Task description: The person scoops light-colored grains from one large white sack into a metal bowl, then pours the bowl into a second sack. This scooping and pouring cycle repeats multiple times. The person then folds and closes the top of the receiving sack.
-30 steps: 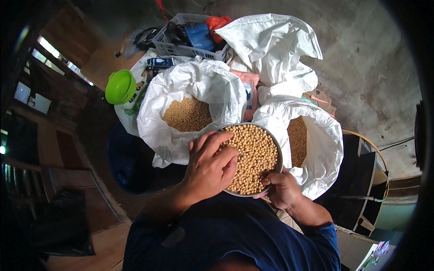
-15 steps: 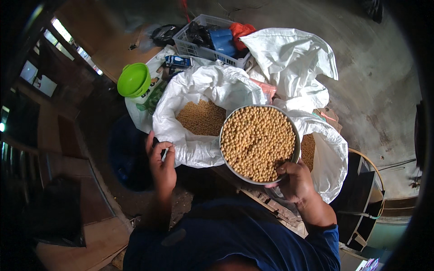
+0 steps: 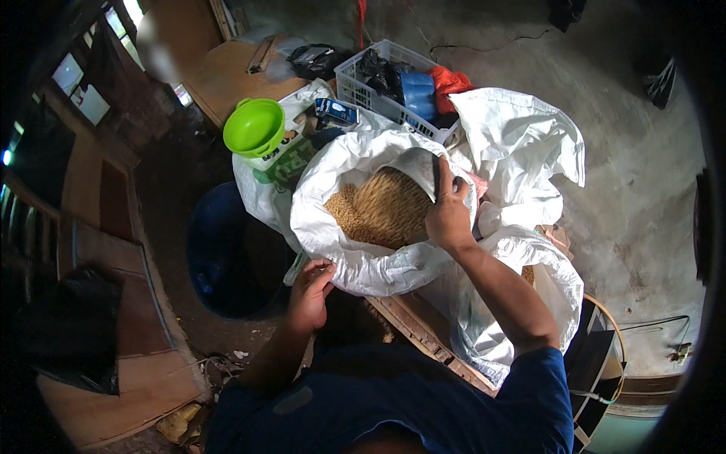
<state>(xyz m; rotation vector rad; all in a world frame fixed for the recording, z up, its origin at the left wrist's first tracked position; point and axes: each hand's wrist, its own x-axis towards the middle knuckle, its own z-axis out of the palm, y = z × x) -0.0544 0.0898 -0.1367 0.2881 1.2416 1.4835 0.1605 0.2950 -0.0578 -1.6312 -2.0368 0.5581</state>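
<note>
Right hand [image 3: 451,216]: fingers closed on the rim of a grey metal bowl [image 3: 417,163], tipped on its side within the mouth of a white sack [image 3: 393,278]. Bowl: stiff, probably smooth, heavier when full; best held by the rim. Contents: tan beans [image 3: 389,208], blurred at the bowl's lip, likely hard, light singly and quick to slide. Left hand [image 3: 308,296]: fingers half curled at the sack's near edge; whether they pinch it, I cannot tell. Sack: soft, limp, best taken by its rolled edge. Beyond: green lettering on a plastic bag [image 3: 291,168]; a blue box [image 3: 336,112], its print too small to read.
</note>
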